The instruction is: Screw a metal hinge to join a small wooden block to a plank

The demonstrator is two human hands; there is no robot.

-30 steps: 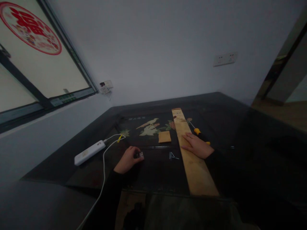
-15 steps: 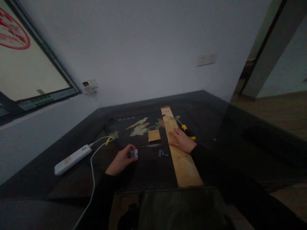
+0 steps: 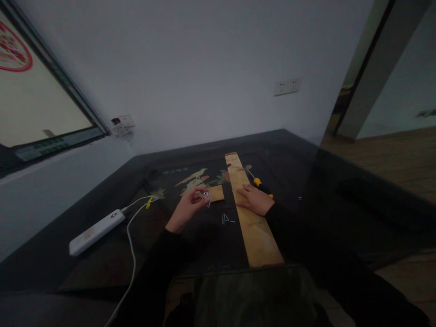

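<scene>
A small silver metal hinge [image 3: 207, 196] is pinched between the thumb and fingers of my left hand [image 3: 189, 205], raised in front of a small square wooden piece [image 3: 218, 193]. My right hand [image 3: 256, 200] lies flat across a long wooden board [image 3: 257, 236], fingers spread on its surface. Just beyond that hand rests a screwdriver [image 3: 260, 185] with a yellow and black handle, partly hidden by my hand. Several small screws [image 3: 226, 219] lie on the dark table left of the board.
To the left, a white power strip [image 3: 97, 231] sits on the dark table [image 3: 112, 190], its white cable [image 3: 132, 245] running toward the near edge. A wall with sockets [image 3: 287, 86] stands behind the table, and a window [image 3: 44, 91] is at the left.
My left hand has moved right and away from me with the hinge, from the bare tabletop to the square wooden piece. My right hand stays on the board. The view has shifted slightly.
</scene>
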